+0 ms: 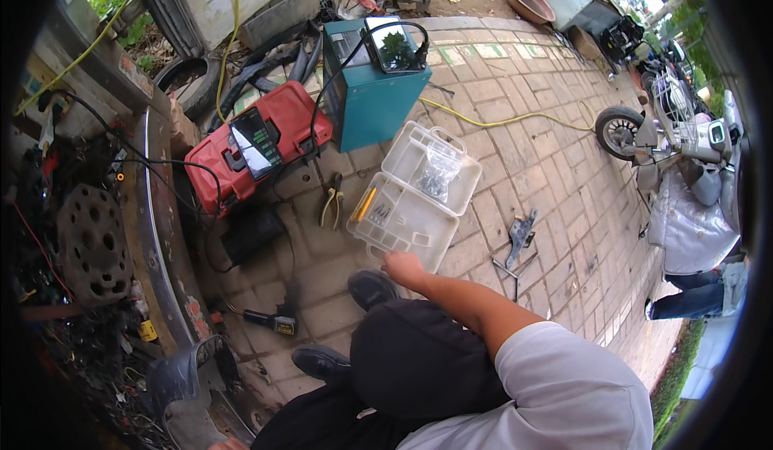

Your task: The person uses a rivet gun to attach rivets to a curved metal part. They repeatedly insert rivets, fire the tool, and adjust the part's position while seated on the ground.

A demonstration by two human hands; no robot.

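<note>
A clear plastic parts case [419, 245] lies opened out on the brick paving in front of me. My right hand [404, 268] is closed at its near edge, fingers curled over the rim. In one half are a yellow-orange tool [365, 204] and several small dark bits [382, 212]; in the other lies a clear bag of small parts [440, 173]. Pliers with yellow-black handles [332, 201] rest left of the case. Of my left hand [229, 444], only a sliver shows at the lower edge; its fingers are hidden.
A red toolbox [262, 140] and a teal box [374, 104] stand beyond, each with a tablet-like device on top. A black corded soldering tool [274, 321] lies near my shoes. To the right are a T-handled wrench [507, 271], a yellow cable [515, 120] and a parked scooter [684, 144].
</note>
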